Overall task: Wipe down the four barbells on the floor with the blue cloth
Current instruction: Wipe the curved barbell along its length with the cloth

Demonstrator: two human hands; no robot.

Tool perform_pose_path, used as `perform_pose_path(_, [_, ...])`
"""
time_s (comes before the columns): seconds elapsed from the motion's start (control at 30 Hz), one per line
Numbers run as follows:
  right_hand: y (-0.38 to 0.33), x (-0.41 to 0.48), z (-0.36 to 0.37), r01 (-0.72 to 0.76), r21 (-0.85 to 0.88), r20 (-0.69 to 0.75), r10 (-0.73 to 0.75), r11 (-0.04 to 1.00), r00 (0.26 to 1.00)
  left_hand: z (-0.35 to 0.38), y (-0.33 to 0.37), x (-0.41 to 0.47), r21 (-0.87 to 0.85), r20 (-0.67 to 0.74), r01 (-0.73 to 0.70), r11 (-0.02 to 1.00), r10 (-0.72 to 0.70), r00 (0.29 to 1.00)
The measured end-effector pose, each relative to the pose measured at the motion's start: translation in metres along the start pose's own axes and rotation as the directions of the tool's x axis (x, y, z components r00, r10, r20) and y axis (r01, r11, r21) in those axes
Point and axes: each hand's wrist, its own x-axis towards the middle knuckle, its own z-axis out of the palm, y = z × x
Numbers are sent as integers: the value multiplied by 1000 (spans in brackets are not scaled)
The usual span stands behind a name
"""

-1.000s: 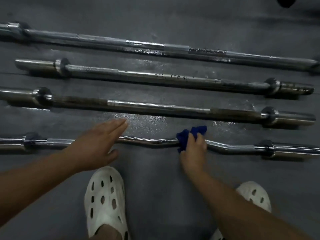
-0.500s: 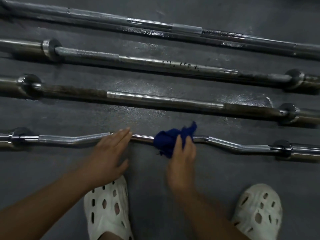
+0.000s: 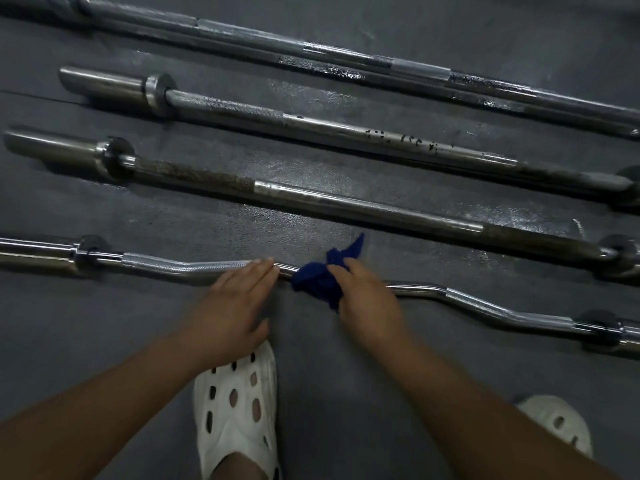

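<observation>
On curved barbell (image 3: 149,263), bunched blue cloth (image 3: 315,282)

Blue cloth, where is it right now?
In the head view, the blue cloth sits mid-frame on the nearest, curved barbell, gripped by the right hand, just beside the left hand.

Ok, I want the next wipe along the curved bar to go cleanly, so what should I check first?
1. Blue cloth bunched on the curved bar shaft: ok.
2. Right hand grips the cloth: ok.
3. Left hand flat on the bar, steadying it: ok.
4. Shaft toward the right collar unobstructed: ok.
5. Bar's underside reached by the cloth: cannot tell.
</observation>
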Motion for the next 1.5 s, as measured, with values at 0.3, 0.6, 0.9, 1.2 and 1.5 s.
perform_pose_path(0.3, [36,-2,-34,-34,-218,146,67,975,987,-8,4,27,55,16,-104,993,104,994])
perform_pose_path(0.6, [34,-4,-39,-4,-271,125,40,963,991,-8,16,36,140,75,-221,965,212,974])
perform_pose_path(0.9, [21,-48,-21,-51,-290,-1,53,956,999,-1,36,7,129,48,-207,970,202,978])
perform_pose_path(1.2, [10,-67,-23,-72,-274,26,83,959,996,5,47,-14,110,37,-200,974,197,980])
perform_pose_path(1.5, [4,-89,-25,-24,-194,194,62,981,979,23,55,-41,68,21,-256,964,255,967])
